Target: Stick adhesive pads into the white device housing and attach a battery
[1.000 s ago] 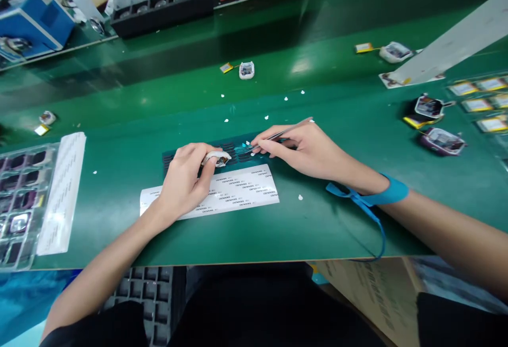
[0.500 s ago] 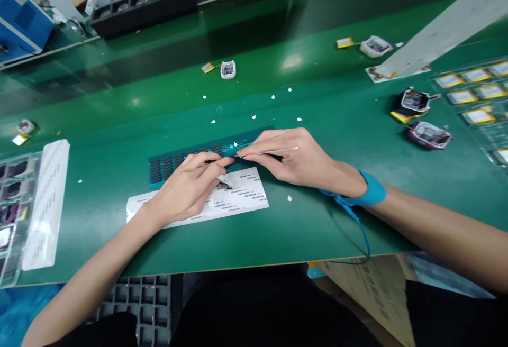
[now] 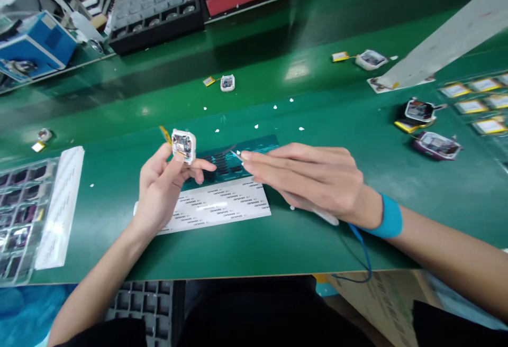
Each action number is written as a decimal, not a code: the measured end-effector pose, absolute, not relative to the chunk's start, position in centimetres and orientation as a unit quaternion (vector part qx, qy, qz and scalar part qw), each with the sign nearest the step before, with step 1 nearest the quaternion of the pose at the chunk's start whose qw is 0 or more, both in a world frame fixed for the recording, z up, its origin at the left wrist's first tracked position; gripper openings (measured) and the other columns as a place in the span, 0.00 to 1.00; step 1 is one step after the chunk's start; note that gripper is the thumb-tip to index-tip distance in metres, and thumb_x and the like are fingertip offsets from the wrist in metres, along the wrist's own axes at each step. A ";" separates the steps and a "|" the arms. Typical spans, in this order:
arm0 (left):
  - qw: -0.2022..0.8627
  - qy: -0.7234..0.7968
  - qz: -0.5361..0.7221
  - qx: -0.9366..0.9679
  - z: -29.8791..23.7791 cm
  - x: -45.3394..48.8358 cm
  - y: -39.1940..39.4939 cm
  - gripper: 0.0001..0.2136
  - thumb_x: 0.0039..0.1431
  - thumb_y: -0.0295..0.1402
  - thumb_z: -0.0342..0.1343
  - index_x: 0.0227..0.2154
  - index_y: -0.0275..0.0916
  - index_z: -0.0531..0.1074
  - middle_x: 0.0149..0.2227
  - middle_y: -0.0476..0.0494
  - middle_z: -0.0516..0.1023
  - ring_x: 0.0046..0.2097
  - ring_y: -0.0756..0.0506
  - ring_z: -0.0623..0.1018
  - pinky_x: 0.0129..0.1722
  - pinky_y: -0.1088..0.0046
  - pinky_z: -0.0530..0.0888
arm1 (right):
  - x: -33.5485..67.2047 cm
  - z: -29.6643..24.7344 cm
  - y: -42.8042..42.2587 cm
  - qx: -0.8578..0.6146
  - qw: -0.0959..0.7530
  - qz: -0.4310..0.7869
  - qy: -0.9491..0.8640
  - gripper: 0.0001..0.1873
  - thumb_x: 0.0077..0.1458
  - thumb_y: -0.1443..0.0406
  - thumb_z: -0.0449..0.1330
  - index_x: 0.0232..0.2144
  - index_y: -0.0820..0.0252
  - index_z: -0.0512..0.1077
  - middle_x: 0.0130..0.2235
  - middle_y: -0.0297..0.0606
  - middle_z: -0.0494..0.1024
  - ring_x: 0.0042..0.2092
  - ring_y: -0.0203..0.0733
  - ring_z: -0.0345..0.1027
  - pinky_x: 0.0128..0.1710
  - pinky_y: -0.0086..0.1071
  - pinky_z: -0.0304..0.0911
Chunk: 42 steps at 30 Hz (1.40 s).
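My left hand (image 3: 161, 188) is raised off the green bench and shut on a small white square device (image 3: 183, 145) with an exposed circuit board; a yellow battery (image 3: 165, 134) sticks out behind it. My right hand (image 3: 313, 177) lies stretched out flat, fingers pointing left toward the device. It holds thin tweezers (image 3: 235, 152), whose tip shows just past the fingertips. Below the hands lie a teal strip with rows of small dark pads (image 3: 222, 161) and a white label sheet (image 3: 222, 205). A blue strap (image 3: 391, 216) is around my right wrist.
A clear tray of parts (image 3: 16, 215) and a white sheet (image 3: 59, 204) lie at the left edge. More devices with batteries (image 3: 420, 111) sit at right, and one device (image 3: 227, 82) farther back. A black compartment tray (image 3: 154, 14) and a blue box (image 3: 39, 48) stand behind.
My left hand lifted the white device off the bench and turned its board side up. My right hand flattened and shifted slightly right and toward me, and the tweezers came off the strip.
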<state>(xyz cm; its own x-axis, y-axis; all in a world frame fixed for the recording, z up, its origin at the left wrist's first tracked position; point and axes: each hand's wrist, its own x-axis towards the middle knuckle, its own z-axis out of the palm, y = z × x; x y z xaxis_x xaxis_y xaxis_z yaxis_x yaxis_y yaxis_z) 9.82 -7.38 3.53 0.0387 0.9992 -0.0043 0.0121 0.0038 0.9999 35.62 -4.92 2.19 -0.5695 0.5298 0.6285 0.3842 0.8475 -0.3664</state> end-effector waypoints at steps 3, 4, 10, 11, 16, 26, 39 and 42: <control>0.601 0.485 0.474 0.423 3.3 10.2 -7.0 0.06 0.61 0.33 0.59 0.32 0.36 0.74 0.36 0.37 0.85 0.30 0.46 0.77 0.35 0.67 0.75 | 35.7 3.0 -5.6 -0.242 0.356 0.121 -0.894 0.12 0.63 0.66 0.63 0.46 0.45 0.79 0.51 0.31 0.81 0.44 0.45 0.81 0.42 0.39 0.81; 0.618 0.481 0.470 0.408 3.2 10.3 -7.0 0.06 0.60 0.33 0.59 0.31 0.35 0.75 0.37 0.36 0.85 0.30 0.47 0.76 0.33 0.67 0.74 | 35.7 3.2 -5.8 -0.240 0.352 0.127 -0.896 0.11 0.63 0.65 0.64 0.45 0.44 0.80 0.51 0.30 0.81 0.43 0.45 0.81 0.41 0.38 0.81; 0.617 0.506 0.431 0.422 2.7 10.9 -7.7 0.07 0.57 0.34 0.63 0.32 0.35 0.75 0.27 0.44 0.80 0.21 0.53 0.66 0.20 0.74 0.61 | 35.5 3.1 -6.2 -0.187 0.360 0.051 -0.913 0.15 0.61 0.69 0.64 0.49 0.50 0.78 0.51 0.34 0.80 0.43 0.44 0.81 0.36 0.35 0.80; 0.603 0.511 0.435 0.432 2.5 10.9 -7.8 0.07 0.57 0.35 0.64 0.34 0.36 0.74 0.27 0.45 0.80 0.22 0.53 0.66 0.20 0.75 0.61 | 35.5 2.8 -6.0 -0.190 0.363 0.051 -0.911 0.15 0.62 0.69 0.64 0.51 0.51 0.77 0.51 0.35 0.81 0.43 0.44 0.81 0.37 0.36 0.79; 0.456 0.541 0.422 0.567 1.8 10.5 -8.4 0.08 0.63 0.38 0.60 0.38 0.39 0.70 0.30 0.45 0.81 0.27 0.49 0.74 0.28 0.73 0.71 | 35.2 0.9 -4.6 -0.262 0.371 0.149 -0.878 0.14 0.63 0.67 0.62 0.50 0.50 0.77 0.43 0.34 0.85 0.38 0.43 0.80 0.34 0.36 0.76; 0.112 0.296 0.264 0.911 0.6 10.6 -9.1 0.11 0.61 0.22 0.48 0.44 0.38 0.68 0.42 0.37 0.84 0.42 0.39 0.83 0.33 0.66 0.73 | 34.7 -0.3 -3.7 -0.303 0.387 0.272 -0.827 0.14 0.64 0.68 0.62 0.50 0.52 0.78 0.46 0.36 0.84 0.42 0.41 0.78 0.42 0.37 0.75; 0.108 0.329 0.245 0.906 0.1 10.8 -9.2 0.12 0.61 0.22 0.47 0.47 0.33 0.68 0.40 0.33 0.83 0.43 0.39 0.84 0.34 0.66 0.75 | 33.8 -0.7 -3.3 -0.368 0.360 0.284 -0.809 0.09 0.65 0.67 0.61 0.44 0.56 0.81 0.42 0.35 0.85 0.39 0.39 0.79 0.37 0.33 0.73; 0.167 0.355 0.258 0.883 0.1 10.8 -9.5 0.11 0.63 0.23 0.46 0.46 0.35 0.68 0.40 0.35 0.83 0.41 0.39 0.84 0.35 0.64 0.75 | 33.7 -0.8 -3.2 -0.364 0.372 0.272 -0.809 0.09 0.64 0.68 0.61 0.43 0.56 0.81 0.42 0.35 0.85 0.39 0.39 0.79 0.37 0.33 0.74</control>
<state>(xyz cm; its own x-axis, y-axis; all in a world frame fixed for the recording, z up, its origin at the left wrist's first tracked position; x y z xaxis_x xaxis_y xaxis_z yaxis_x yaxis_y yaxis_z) 10.79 -9.49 0.10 0.6148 0.7136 0.3360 0.5410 -0.6915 0.4787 33.72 -3.22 -0.80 -0.4585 0.7912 0.4047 0.3863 0.5876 -0.7110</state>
